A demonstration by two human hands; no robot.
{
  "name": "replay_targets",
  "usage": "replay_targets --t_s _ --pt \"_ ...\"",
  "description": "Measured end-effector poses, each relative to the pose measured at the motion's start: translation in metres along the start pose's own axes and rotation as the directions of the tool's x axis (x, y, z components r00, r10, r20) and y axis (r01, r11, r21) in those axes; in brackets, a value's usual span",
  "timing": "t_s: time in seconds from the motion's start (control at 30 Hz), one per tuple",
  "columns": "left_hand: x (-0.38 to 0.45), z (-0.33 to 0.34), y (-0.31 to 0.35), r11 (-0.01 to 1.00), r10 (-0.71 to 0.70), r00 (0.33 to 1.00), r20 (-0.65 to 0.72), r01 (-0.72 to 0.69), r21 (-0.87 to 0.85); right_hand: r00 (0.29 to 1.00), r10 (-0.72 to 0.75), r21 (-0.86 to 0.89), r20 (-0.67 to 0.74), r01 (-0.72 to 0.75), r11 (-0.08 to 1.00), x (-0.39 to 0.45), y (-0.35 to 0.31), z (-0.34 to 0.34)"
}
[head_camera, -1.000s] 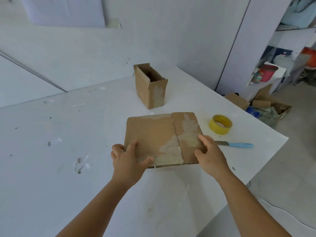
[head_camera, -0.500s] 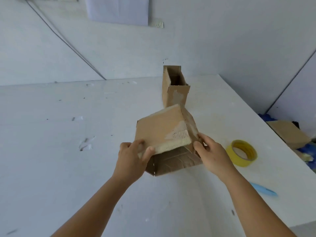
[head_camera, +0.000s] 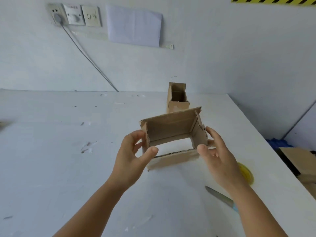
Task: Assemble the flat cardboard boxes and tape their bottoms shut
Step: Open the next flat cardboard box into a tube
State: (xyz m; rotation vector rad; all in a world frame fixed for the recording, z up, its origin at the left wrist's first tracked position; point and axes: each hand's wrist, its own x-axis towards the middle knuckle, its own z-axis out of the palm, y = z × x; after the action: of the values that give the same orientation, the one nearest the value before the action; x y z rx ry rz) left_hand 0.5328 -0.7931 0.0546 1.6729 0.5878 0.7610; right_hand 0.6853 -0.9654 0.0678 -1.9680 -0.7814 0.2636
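A person's left hand (head_camera: 135, 152) and right hand (head_camera: 216, 153) hold an opened cardboard box (head_camera: 172, 134) by its side walls above the white table (head_camera: 51, 159), fingers curled around the edges; both ends appear open. Light and easily creased, it is best held near the corners. Beyond stands a second box (head_camera: 177, 98); a yellow tape roll (head_camera: 246, 173) and a knife (head_camera: 220, 197) lie near right.

Brown cardboard box (head_camera: 172, 159) opened to sleeve, w/ both ends open.
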Motion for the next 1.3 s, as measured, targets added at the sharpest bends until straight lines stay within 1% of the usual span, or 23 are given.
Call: replay_targets --t_s 0.07,0.13,0.23,0.3,0.37,0.4,0.47,0.5,0.6,0.7,0.73,0.8,0.9,0.97,1.03,1.1,1.17,1.2,1.23,1.3 --pt "-0.001 -0.001 -0.001 0.998 0.050 0.997 0.051 -0.052 0.046 0.999 -0.029 0.001 0.015 0.029 1.000 -0.003 0.002 -0.004" --pt "-0.002 -0.003 -0.005 0.993 0.049 0.990 0.129 -0.062 0.099 0.998 -0.037 -0.035 0.043 0.039 0.999 -0.005 0.011 -0.005" --pt "-0.002 -0.006 -0.018 0.988 0.029 0.954 0.297 -0.073 0.138 0.997 0.004 -0.102 0.071 0.004 0.995 -0.008 0.023 -0.006" --pt "0.001 -0.005 -0.022 0.976 0.030 0.940 0.340 -0.101 0.192 0.998 0.024 -0.109 0.057 -0.018 0.994 -0.008 0.029 -0.008" --pt "0.005 -0.001 -0.020 0.954 0.065 0.949 0.307 -0.150 0.261 0.999 0.027 -0.147 0.041 -0.021 0.989 -0.006 0.034 -0.010" --pt "0.007 0.002 -0.017 0.935 0.122 0.949 0.290 -0.208 0.289 0.999 0.025 -0.168 0.038 -0.018 0.986 -0.005 0.036 -0.011" --pt "0.013 0.009 -0.012 0.888 0.245 0.929 0.278 -0.330 0.321 0.999 0.012 -0.190 0.046 -0.003 0.982 -0.002 0.038 -0.013" --pt "0.015 0.011 -0.009 0.874 0.263 0.926 0.270 -0.348 0.340 0.999 0.012 -0.188 0.041 -0.004 0.982 -0.002 0.039 -0.013" --pt "0.021 0.019 -0.014 0.860 0.237 0.945 0.226 -0.312 0.404 0.999 0.041 -0.195 -0.024 -0.045 0.980 0.002 0.041 -0.011" --pt "0.024 0.026 -0.024 0.882 0.128 0.991 0.031 -0.128 0.453 0.992 0.094 -0.192 -0.089 -0.110 0.975 0.009 0.044 -0.005" --pt "0.024 0.028 -0.025 0.895 0.098 0.995 0.008 -0.092 0.436 0.990 0.100 -0.181 -0.103 -0.118 0.976 0.011 0.044 -0.004" --pt "0.027 0.028 -0.031 0.914 0.064 0.998 0.027 -0.070 0.400 0.993 0.075 -0.159 -0.086 -0.088 0.983 0.015 0.045 -0.003" --pt "0.031 0.025 -0.032 0.926 0.047 0.989 0.142 -0.096 0.365 0.999 0.018 -0.102 0.039 -0.014 0.995 0.022 0.042 -0.005" --pt "0.032 0.025 -0.031 0.929 0.053 0.982 0.181 -0.115 0.352 0.994 -0.019 -0.115 0.106 0.031 0.993 0.025 0.041 -0.007" --pt "0.032 0.027 -0.030 0.932 0.095 0.983 0.158 -0.144 0.333 0.994 -0.072 -0.166 0.086 0.085 0.983 0.028 0.042 -0.007" --pt "0.031 0.032 -0.032 0.920 0.117 0.985 0.124 -0.154 0.359 0.988 -0.146 -0.218 0.058 0.155 0.963 0.027 0.045 -0.003" --pt "0.030 0.036 -0.034 0.883 0.117 0.988 0.101 -0.150 0.444 0.981 -0.186 -0.231 0.048 0.192 0.954 0.025 0.050 0.004" --pt "0.031 0.036 -0.033 0.848 0.134 0.985 0.112 -0.172 0.501 0.980 -0.195 -0.232 0.041 0.200 0.952 0.023 0.052 0.007" --pt "0.031 0.035 -0.031 0.795 0.152 0.976 0.154 -0.214 0.567 0.979 -0.200 -0.232 0.034 0.202 0.951 0.022 0.054 0.010" --pt "0.032 0.033 -0.023 0.630 0.168 0.940 0.297 -0.334 0.701 0.980 -0.197 -0.246 0.025 0.197 0.949 0.021 0.054 0.014"
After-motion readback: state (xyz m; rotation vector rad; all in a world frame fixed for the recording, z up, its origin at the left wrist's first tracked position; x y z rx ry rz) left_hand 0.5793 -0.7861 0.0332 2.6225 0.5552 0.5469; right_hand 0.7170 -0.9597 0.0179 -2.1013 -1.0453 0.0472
